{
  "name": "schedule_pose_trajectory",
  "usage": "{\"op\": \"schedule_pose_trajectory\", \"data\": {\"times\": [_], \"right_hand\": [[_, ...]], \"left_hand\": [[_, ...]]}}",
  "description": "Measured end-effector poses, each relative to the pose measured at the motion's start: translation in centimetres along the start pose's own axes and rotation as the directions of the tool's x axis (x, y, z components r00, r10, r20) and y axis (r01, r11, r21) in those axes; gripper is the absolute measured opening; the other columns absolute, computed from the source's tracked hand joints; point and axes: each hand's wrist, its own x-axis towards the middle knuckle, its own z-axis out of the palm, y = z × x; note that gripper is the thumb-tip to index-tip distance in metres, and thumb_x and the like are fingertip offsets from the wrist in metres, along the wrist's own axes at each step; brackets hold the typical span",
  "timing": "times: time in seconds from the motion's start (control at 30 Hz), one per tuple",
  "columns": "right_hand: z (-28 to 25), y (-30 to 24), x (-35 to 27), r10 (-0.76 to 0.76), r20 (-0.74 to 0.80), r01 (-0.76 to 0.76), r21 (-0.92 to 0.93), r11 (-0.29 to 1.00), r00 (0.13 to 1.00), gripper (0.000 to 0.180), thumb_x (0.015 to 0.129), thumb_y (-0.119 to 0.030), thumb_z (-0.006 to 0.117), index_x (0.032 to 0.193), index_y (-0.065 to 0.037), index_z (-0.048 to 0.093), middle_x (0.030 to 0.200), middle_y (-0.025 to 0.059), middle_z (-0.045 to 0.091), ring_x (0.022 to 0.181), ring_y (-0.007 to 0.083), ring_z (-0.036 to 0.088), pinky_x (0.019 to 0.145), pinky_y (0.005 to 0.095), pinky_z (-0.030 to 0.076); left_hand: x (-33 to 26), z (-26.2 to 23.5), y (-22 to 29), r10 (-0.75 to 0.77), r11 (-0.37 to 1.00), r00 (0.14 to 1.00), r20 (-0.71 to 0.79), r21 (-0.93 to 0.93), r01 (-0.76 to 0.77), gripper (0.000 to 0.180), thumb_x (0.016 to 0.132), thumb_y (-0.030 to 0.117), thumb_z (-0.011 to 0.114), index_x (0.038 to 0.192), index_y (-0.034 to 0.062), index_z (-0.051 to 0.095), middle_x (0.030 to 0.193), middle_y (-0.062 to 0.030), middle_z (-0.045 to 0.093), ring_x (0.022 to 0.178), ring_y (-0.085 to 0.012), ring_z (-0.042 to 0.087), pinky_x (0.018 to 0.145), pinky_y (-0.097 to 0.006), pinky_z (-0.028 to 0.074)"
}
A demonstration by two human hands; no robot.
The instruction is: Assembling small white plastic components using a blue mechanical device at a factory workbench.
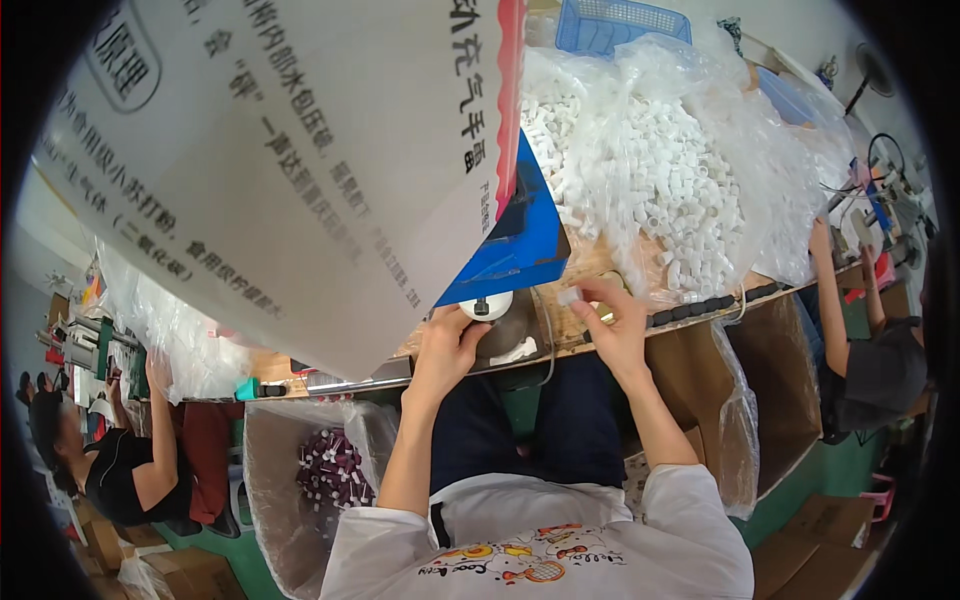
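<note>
My right hand [618, 325] pinches a small white plastic cap [570, 296] between thumb and fingertips, just above the bench edge. My left hand [447, 348] is closed at the front of a blue machine [525, 262], beside its round white part [487, 304]; whatever its fingers hold is hidden. Under the machine's head, a white piece [515, 351] lies on a dark metal plate [528, 325]. Beyond my right hand spreads a big heap of small white caps [680, 190] on clear plastic sheeting.
A large printed white sheet [300, 170] covers the upper left. A blue basket [620, 25] stands behind the heap. Below the bench are a lined bin of purple-and-white pieces [330, 470] and a cardboard box [770, 400]. People work at left [130, 470] and right [875, 370].
</note>
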Motion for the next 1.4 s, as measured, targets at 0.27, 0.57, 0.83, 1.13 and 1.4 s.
{"op": "schedule_pose_trajectory", "data": {"times": [0.27,0.57,0.83,1.13,1.4], "right_hand": [[5.6,-3.6,0.8,-0.503,0.213,0.498,0.082,0.863,0.838,0.017,0.080,0.004,0.070,0.097,0.002,0.070,0.103,0.0124,0.069,0.095,0.0271,0.067,0.079,0.0347,0.054],[5.5,-2.2,1.9,-0.559,0.204,0.576,-0.030,0.817,0.803,0.014,0.079,0.003,0.068,0.093,0.000,0.071,0.101,0.0126,0.070,0.093,0.0298,0.067,0.079,0.0368,0.055],[3.4,2.8,10.1,-0.085,0.282,0.156,-0.240,0.958,0.956,0.015,0.084,-0.013,0.070,0.097,-0.006,0.075,0.093,0.0147,0.073,0.086,0.0312,0.070,0.074,0.0384,0.054],[4.9,4.5,10.3,-0.150,0.358,0.264,-0.296,0.918,0.922,0.021,0.083,-0.024,0.072,0.100,-0.012,0.070,0.091,0.0165,0.071,0.089,0.0356,0.068,0.076,0.0443,0.053],[4.3,4.6,9.6,-0.174,0.306,0.306,-0.463,0.832,0.936,0.021,0.084,-0.020,0.071,0.104,-0.016,0.070,0.100,0.0158,0.068,0.093,0.0365,0.067,0.079,0.0457,0.053]], "left_hand": [[-0.3,1.5,1.6,0.010,1.000,0.978,-0.210,-0.009,-0.013,0.031,0.079,0.009,0.079,0.108,0.0019,0.071,0.105,-0.0167,0.070,0.102,-0.0371,0.064,0.083,-0.044,0.049],[-0.9,2.5,1.5,-0.073,0.996,0.938,-0.339,0.023,0.086,0.027,0.073,0.005,0.082,0.098,0.0006,0.073,0.099,-0.0172,0.069,0.097,-0.0371,0.065,0.082,-0.042,0.049],[-0.3,1.1,1.3,-0.060,0.997,0.982,-0.181,0.037,0.068,0.024,0.075,0.014,0.083,0.094,0.0022,0.076,0.097,-0.0145,0.070,0.094,-0.0347,0.063,0.079,-0.041,0.048],[-2.1,1.1,1.6,-0.084,0.994,0.974,-0.208,-0.082,0.068,0.039,0.080,0.007,0.079,0.116,-0.0005,0.069,0.108,-0.0164,0.071,0.102,-0.0309,0.067,0.090,-0.038,0.049],[-0.9,1.8,1.5,-0.113,0.994,0.976,-0.186,-0.030,0.110,0.023,0.082,0.002,0.075,0.104,-0.0025,0.072,0.113,-0.0135,0.070,0.106,-0.0224,0.065,0.092,-0.035,0.048]]}}
